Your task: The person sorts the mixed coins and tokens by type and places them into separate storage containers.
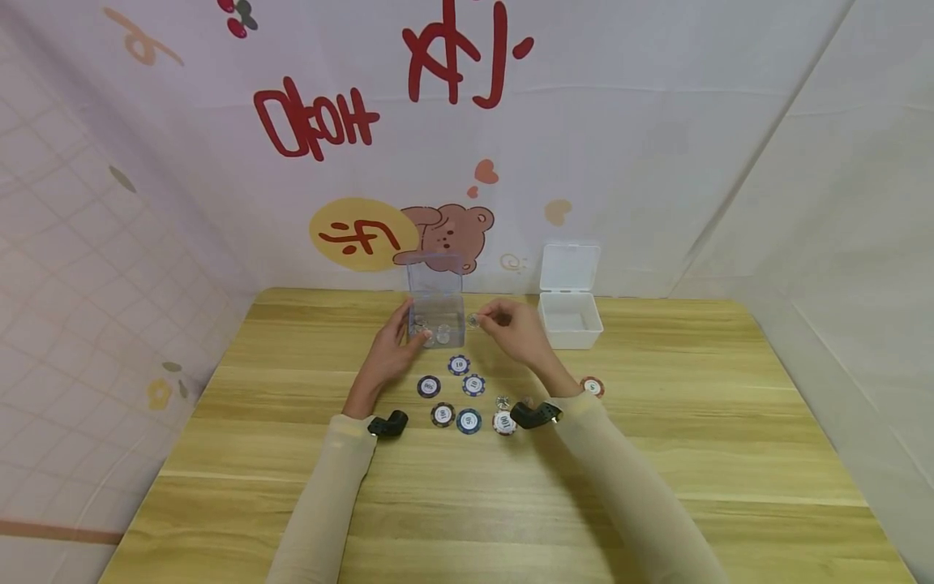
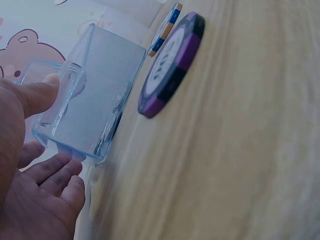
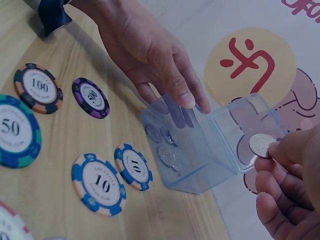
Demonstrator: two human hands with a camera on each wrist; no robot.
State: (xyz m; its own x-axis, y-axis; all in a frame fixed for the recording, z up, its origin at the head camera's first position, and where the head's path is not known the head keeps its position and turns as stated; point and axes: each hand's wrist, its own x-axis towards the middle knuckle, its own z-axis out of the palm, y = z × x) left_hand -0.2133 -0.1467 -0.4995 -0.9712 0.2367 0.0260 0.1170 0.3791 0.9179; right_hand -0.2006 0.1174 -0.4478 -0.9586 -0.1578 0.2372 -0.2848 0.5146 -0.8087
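Observation:
A clear plastic box (image 1: 436, 320) with its lid raised stands at the back of the table, several coins (image 3: 166, 155) lying on its floor. My left hand (image 1: 394, 350) holds the box by its left side, thumb (image 2: 42, 95) at the front rim and fingers along the outer wall. Just right of the box, my right hand (image 1: 514, 331) pinches a silver coin (image 3: 262, 145) between thumb and fingertips, level with the open lid in the right wrist view. Blue-edged 10 chips (image 3: 99, 185) and a purple-and-black 500 chip (image 2: 170, 65) lie in front of the box.
A white box (image 1: 571, 320) with its lid up stands at the back right. Nearer me lie a 100 chip (image 1: 443, 414), a 50 chip (image 1: 469, 420), a white-faced 100 chip (image 1: 503, 422) and a coin (image 1: 503, 401). A red-edged chip (image 1: 593, 387) sits beside my right forearm.

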